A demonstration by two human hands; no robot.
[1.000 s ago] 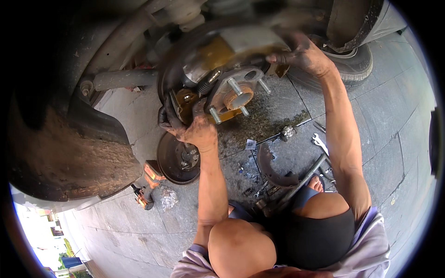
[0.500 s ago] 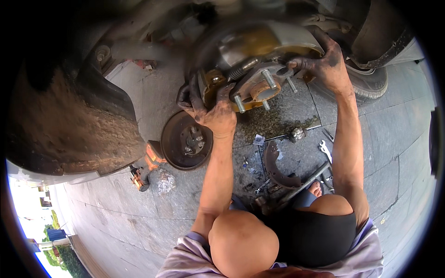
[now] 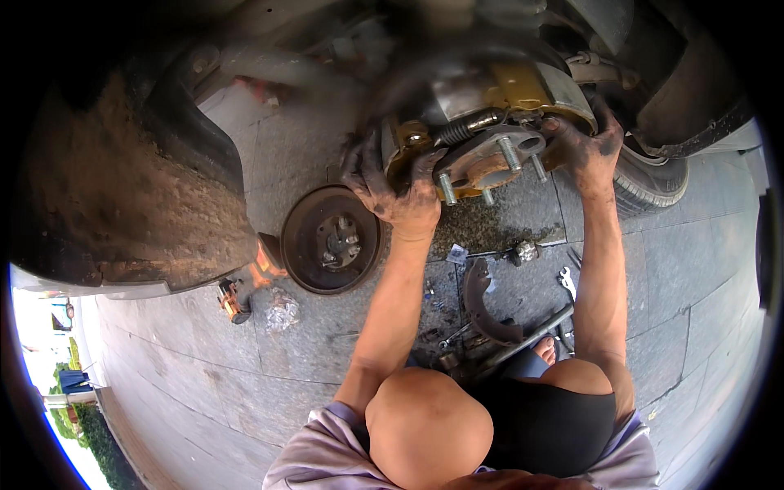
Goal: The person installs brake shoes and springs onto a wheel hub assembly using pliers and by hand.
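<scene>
A drum brake assembly hangs under the car, with a wheel hub [image 3: 490,169] carrying studs at its front. Above the hub lies a coil spring [image 3: 467,129]. My left hand [image 3: 398,186], blackened with grease, is closed round the left brake shoe [image 3: 398,145], thumb toward the hub. On the opposite side my right hand [image 3: 592,155] grips the curved right brake shoe [image 3: 569,91], its thumb on the inner side and fingers at the outer edge. Some of the fingertips are hidden behind the shoes.
On the paving lie a rusty brake drum [image 3: 298,245], an orange power tool [image 3: 233,302], a crumpled clear plastic bag [image 3: 282,310], a loose brake shoe [image 3: 480,306], a wrench [image 3: 567,282] and a long metal bar [image 3: 531,336]. A tyre [image 3: 653,184] stands at the right. Muddy bodywork [image 3: 155,204] hangs at left.
The brake assembly and both hands appear further right in the picture as the view shifts. My right hand's fingers sit lower along the shoe's outer edge. Both hands keep their grip.
</scene>
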